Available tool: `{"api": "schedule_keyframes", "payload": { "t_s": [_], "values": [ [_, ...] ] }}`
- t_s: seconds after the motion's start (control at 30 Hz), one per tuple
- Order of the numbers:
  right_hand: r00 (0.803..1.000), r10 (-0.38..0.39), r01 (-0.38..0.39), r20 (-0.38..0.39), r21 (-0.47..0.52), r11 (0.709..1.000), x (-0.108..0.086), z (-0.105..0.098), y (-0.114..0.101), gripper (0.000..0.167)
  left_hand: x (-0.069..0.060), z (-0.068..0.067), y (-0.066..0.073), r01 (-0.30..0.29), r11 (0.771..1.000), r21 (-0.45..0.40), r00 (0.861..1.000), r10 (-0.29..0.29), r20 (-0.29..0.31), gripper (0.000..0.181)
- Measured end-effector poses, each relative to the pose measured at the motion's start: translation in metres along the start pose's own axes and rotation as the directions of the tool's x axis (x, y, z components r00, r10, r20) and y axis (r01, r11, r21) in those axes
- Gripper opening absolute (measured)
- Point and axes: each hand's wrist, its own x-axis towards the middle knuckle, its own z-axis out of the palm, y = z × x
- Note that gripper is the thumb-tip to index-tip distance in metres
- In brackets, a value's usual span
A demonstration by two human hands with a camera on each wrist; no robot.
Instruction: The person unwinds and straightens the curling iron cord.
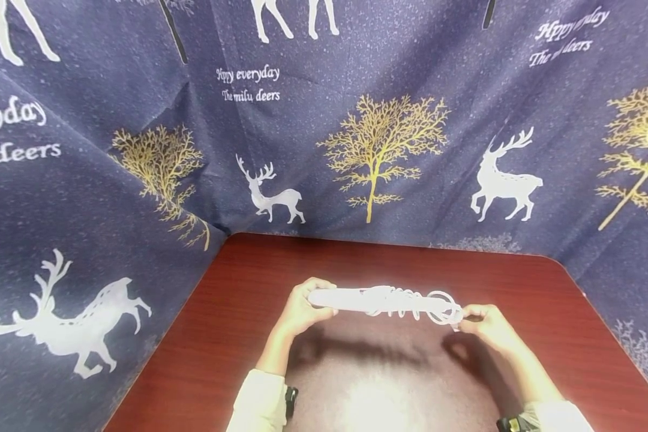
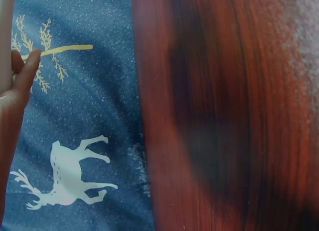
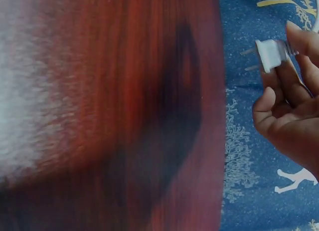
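A long white power strip (image 1: 340, 299) is held level above the table, its surface washed out by glare. My left hand (image 1: 301, 307) grips its left end, thumb on the near side. In the left wrist view only part of that hand (image 2: 20, 84) and a sliver of the white strip (image 2: 5, 36) show at the left edge. Loose loops of white cord (image 1: 402, 302) wind round the strip's right half. At the cord's end, my right hand (image 1: 486, 326) pinches a white two-pin plug (image 3: 270, 55), its prongs pointing away from the fingers.
Below the hands lies a reddish-brown wooden table (image 1: 194, 354), with a bright glare spot near its front. A dark blue cloth (image 1: 313, 180) printed with white deer and yellow trees hangs behind and along the sides. Dark bands are worn on both wrists.
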Motion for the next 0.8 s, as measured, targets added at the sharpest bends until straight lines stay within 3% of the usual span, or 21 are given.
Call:
{"api": "schedule_keyframes", "payload": {
  "t_s": [0.13, 0.2, 0.3, 0.37, 0.43, 0.53, 0.63, 0.73, 0.8],
  "values": [
    [0.997, -0.002, -0.003, -0.082, -0.065, 0.998, 0.008, -0.001, -0.003, 0.011, 0.001, -0.002, -0.004, -0.029, 0.999, 0.022, 1.0, 0.028, 0.008, 0.044],
    [0.997, 0.014, -0.019, -0.082, -0.054, 0.998, 0.01, -0.001, -0.004, 0.013, 0.001, -0.002, -0.004, -0.036, 0.999, 0.03, 0.999, 0.036, 0.011, 0.044],
    [1.0, -0.013, 0.013, 0.004, -0.019, 1.0, 0.011, -0.002, -0.004, 0.011, 0.001, -0.003, 0.003, -0.047, 0.998, 0.031, 0.999, 0.047, 0.009, 0.043],
    [0.994, 0.008, -0.026, 0.108, 0.161, 0.987, 0.007, 0.001, -0.005, 0.015, 0.0, -0.004, 0.013, -0.055, 0.998, 0.034, 0.999, 0.055, 0.003, 0.043],
    [0.977, -0.02, -0.039, 0.212, 0.27, 0.962, 0.004, 0.003, -0.003, 0.02, -0.001, -0.005, 0.023, -0.067, 0.997, 0.035, 0.998, 0.067, -0.002, 0.042],
    [0.948, -0.084, -0.046, 0.307, 0.391, 0.919, 0.002, 0.005, 0.01, 0.023, 0.0, -0.006, 0.032, -0.074, 0.997, 0.028, 0.997, 0.074, -0.002, 0.041],
    [0.939, -0.132, 0.005, 0.318, 0.372, 0.928, 0.002, 0.004, 0.02, 0.021, 0.001, -0.007, 0.032, -0.074, 0.997, 0.018, 0.997, 0.074, 0.002, 0.041],
    [0.934, -0.117, -0.048, 0.338, 0.443, 0.895, 0.001, 0.01, 0.019, 0.027, 0.001, -0.007, 0.032, -0.071, 0.997, 0.023, 0.997, 0.071, 0.006, 0.041],
    [0.935, -0.1, -0.061, 0.34, 0.433, 0.899, 0.0, 0.015, 0.012, 0.03, 0.001, -0.007, 0.032, -0.067, 0.997, 0.027, 0.998, 0.067, 0.005, 0.041]
  ]
}}
